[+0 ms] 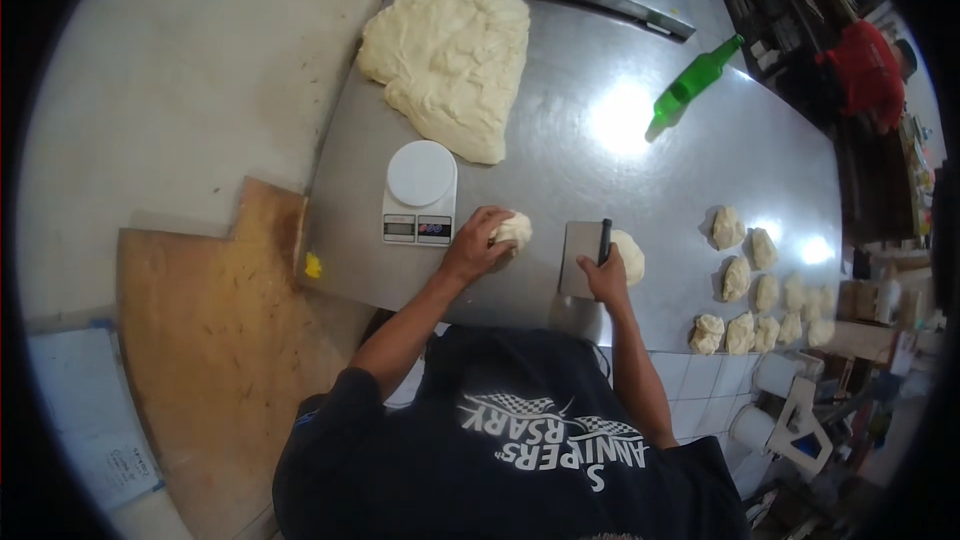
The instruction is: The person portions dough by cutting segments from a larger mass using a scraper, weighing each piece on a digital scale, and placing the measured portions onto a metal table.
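Observation:
My left hand [482, 243] is closed round a small piece of dough [513, 232] just above the steel table, beside the white kitchen scale [420, 178]. In my right hand [606, 276] is a dough scraper [582, 252] with a flat metal blade and a dark handle. Right behind the scraper, partly hidden by my right hand, lies another lump of dough [629, 254]. A large slab of dough [450, 60] spreads over the far left of the table. Nothing lies on the round plate of the scale.
Several dough pieces [736, 279] sit in rows at the table's right end. A green glass bottle [692, 88] lies on its side at the far right. A wooden board [200, 340] is left of the steel table [560, 120]. A person in red [866, 65] is in the background.

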Demonstrator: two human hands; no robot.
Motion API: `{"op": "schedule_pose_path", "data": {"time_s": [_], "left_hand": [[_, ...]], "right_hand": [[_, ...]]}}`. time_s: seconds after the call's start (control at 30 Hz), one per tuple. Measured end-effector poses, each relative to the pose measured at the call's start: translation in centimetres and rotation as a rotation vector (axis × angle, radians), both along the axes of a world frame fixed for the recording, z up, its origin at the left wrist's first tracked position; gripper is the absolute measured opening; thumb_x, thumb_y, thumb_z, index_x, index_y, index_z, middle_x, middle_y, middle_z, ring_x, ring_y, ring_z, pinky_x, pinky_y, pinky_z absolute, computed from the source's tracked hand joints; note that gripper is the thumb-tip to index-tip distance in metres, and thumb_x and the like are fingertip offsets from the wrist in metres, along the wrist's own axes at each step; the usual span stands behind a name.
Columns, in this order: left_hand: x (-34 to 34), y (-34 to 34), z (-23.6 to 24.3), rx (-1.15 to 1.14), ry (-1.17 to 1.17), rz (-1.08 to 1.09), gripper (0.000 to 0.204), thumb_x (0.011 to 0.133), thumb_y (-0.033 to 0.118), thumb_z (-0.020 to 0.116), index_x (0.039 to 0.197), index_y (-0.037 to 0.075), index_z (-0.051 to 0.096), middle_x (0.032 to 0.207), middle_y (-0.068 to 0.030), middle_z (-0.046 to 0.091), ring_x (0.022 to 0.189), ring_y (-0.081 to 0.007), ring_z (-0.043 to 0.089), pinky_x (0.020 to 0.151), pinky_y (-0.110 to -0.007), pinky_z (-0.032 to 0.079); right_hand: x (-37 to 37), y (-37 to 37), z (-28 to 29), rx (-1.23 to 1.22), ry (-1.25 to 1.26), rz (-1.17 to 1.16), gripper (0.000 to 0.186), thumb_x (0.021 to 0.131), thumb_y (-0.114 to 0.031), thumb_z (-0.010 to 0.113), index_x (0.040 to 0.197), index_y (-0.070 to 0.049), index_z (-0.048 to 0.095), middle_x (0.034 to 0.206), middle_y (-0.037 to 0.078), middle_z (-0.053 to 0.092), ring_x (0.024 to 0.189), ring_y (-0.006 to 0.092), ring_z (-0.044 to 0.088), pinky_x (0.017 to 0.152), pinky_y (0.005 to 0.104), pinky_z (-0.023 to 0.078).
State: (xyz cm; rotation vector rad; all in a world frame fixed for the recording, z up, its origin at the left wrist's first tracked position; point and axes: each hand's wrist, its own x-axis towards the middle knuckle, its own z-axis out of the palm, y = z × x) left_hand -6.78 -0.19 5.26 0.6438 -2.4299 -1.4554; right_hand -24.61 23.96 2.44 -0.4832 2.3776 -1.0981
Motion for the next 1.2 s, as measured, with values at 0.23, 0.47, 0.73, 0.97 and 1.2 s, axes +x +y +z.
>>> {"op": "schedule_pose_path", "data": {"time_s": [0.23, 0.47, 0.73, 0.97, 1.2], "left_hand": [[2.4, -7.8, 6.9, -0.478, 0.025, 0.201, 0.044, 0.097, 0.013, 0.069, 0.140, 0.004, 0.062, 0.143, -0.0189, 0.058, 0.132, -0.0352, 0.056, 0.112, -0.046, 0.043], [-0.1, -8.9, 5.0, -0.709, -0.454, 0.372, 0.083, 0.096, 0.051, 0.066, 0.162, 0.010, 0.037, 0.169, -0.0298, 0.022, 0.150, -0.0508, 0.025, 0.122, -0.061, 0.021], [-5.9, 9.2, -2.7, -0.350, -0.177, -0.346, 0.053, 0.080, 0.039, 0.080, 0.119, 0.008, 0.061, 0.114, -0.0147, 0.068, 0.116, -0.0364, 0.059, 0.101, -0.051, 0.039], [-7.3, 12.8, -5.8, -0.382, 0.051, -0.147, 0.035, 0.084, 0.037, 0.076, 0.106, 0.011, 0.071, 0.093, -0.0116, 0.072, 0.097, -0.0317, 0.066, 0.092, -0.045, 0.043], [-4.8, 10.8, -5.5, -0.370, 0.078, -0.147, 0.024, 0.086, 0.039, 0.078, 0.092, 0.015, 0.080, 0.076, -0.0067, 0.073, 0.078, -0.0270, 0.070, 0.084, -0.042, 0.047]], "right_hand": [[0.0, 0.3, -0.1, -0.078, -0.088, -0.043, 0.035, 0.085, -0.020, 0.080, 0.103, 0.004, 0.061, 0.095, 0.020, 0.073, 0.086, 0.0291, 0.070, 0.078, 0.0416, 0.055], [-1.0, 0.5, 0.3, -0.135, -0.219, -0.081, 0.038, 0.088, -0.019, 0.080, 0.113, 0.003, 0.064, 0.102, 0.015, 0.073, 0.090, 0.0255, 0.071, 0.081, 0.0379, 0.056], [0.3, 4.0, 2.6, -0.655, -0.653, -0.328, 0.038, 0.095, -0.016, 0.076, 0.125, 0.002, 0.062, 0.106, 0.009, 0.072, 0.088, 0.0181, 0.071, 0.078, 0.0325, 0.059], [-0.8, 5.1, 6.6, -0.247, -0.286, -0.082, 0.037, 0.093, -0.019, 0.079, 0.120, -0.001, 0.062, 0.100, 0.008, 0.071, 0.086, 0.0148, 0.066, 0.076, 0.0298, 0.055], [-1.2, 6.3, 4.5, -0.189, 0.010, 0.171, 0.046, 0.089, -0.017, 0.081, 0.120, 0.007, 0.058, 0.102, 0.019, 0.072, 0.093, 0.0246, 0.070, 0.083, 0.0383, 0.056]]}}
